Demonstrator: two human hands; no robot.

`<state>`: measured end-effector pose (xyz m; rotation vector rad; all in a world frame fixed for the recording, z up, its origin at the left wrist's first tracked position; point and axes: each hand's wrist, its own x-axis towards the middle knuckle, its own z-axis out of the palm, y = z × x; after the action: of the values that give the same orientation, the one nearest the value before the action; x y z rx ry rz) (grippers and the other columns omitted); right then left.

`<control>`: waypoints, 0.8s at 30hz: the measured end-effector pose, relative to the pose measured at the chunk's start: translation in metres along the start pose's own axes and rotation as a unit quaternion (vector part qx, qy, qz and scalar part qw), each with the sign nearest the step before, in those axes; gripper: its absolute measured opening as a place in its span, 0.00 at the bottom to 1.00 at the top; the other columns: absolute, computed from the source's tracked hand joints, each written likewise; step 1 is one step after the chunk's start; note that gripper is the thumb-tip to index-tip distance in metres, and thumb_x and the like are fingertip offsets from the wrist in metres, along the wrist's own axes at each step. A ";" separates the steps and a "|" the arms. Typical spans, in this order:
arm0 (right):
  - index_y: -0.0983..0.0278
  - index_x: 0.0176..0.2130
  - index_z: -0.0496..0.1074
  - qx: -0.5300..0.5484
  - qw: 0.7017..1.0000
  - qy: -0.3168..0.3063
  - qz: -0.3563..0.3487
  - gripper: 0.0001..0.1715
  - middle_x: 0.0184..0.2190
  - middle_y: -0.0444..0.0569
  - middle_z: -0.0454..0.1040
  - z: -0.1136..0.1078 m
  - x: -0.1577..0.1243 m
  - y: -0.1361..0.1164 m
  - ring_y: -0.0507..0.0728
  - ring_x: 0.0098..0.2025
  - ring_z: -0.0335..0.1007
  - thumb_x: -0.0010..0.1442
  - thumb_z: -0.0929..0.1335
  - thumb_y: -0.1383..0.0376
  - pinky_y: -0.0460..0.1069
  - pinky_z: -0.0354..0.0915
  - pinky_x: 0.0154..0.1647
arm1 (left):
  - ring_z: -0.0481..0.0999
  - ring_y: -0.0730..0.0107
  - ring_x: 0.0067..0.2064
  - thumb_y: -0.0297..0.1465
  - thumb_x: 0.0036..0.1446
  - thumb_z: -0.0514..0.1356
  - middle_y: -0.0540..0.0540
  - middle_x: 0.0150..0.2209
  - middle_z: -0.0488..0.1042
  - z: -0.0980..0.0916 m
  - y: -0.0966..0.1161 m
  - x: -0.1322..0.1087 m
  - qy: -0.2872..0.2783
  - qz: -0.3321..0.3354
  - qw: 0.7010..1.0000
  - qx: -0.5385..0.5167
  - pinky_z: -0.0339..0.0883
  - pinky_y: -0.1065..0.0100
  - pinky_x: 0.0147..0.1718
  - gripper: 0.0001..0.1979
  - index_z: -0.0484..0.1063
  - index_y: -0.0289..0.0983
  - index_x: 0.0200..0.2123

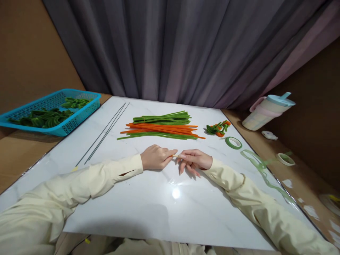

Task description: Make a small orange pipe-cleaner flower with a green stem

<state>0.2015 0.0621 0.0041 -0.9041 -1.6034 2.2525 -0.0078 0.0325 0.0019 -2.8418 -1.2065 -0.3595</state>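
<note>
In front of me, a thin yellowish stick (175, 156) spans the short gap between my two hands. My left hand (156, 157) is closed, pinching one end of it between thumb and forefinger. The thumb and forefinger of my right hand (196, 159) grip the other end, with the remaining fingers loosely curled below. Just beyond lie fuzzy stems: a bundle of green pipe cleaners (164, 118), a row of orange pipe cleaners (162, 128) and a thinner row of green pipe cleaners (159, 135) nearest me. Small orange-and-green fuzzy pieces (219, 129) sit to the right.
A blue basket (66, 129) with green fuzzy leaf shapes stands at left. Thin dark wires (106, 134) lie beside it. On the right are a green tape roll (233, 142), loose green tape strips (256, 163), another roll (285, 159) and a lidded tumbler (265, 112).
</note>
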 end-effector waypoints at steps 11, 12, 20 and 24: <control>0.66 0.33 0.65 -0.225 0.968 0.089 -0.072 0.25 0.20 0.45 0.72 0.012 -0.001 -0.001 0.47 0.14 0.59 0.55 0.63 0.46 0.44 0.58 0.14 | 0.73 0.65 0.24 0.31 0.60 0.45 0.45 0.26 0.74 -0.009 0.001 0.000 0.001 0.026 0.997 0.076 0.62 0.69 0.19 0.17 0.65 0.35 0.50; 0.66 0.32 0.66 -0.317 0.936 0.117 -0.099 0.22 0.20 0.44 0.71 0.014 -0.002 -0.003 0.47 0.16 0.59 0.57 0.62 0.49 0.44 0.58 0.17 | 0.73 0.65 0.24 0.30 0.60 0.45 0.44 0.27 0.74 -0.011 0.003 0.000 -0.003 0.028 0.996 0.080 0.63 0.69 0.20 0.18 0.64 0.34 0.50; 0.65 0.35 0.66 -0.605 0.751 0.120 -0.236 0.06 0.25 0.47 0.71 0.022 0.000 -0.039 0.51 0.25 0.63 0.60 0.61 0.65 0.44 0.57 0.26 | 0.73 0.63 0.26 0.25 0.56 0.44 0.42 0.29 0.74 -0.029 0.000 0.004 0.007 0.030 0.995 0.093 0.64 0.67 0.21 0.28 0.45 0.27 0.61; 0.65 0.36 0.65 -0.576 0.764 0.129 -0.262 0.06 0.28 0.48 0.73 0.027 0.009 -0.059 0.51 0.27 0.67 0.60 0.62 0.64 0.44 0.59 0.28 | 0.73 0.64 0.25 0.24 0.54 0.45 0.44 0.29 0.74 -0.048 -0.005 0.008 0.018 -0.011 0.995 0.095 0.63 0.69 0.21 0.33 0.37 0.28 0.63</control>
<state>0.1692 0.0679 0.0608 -0.7302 -2.6146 0.5686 -0.0156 0.0358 0.0502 -2.6527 -1.1973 -0.2789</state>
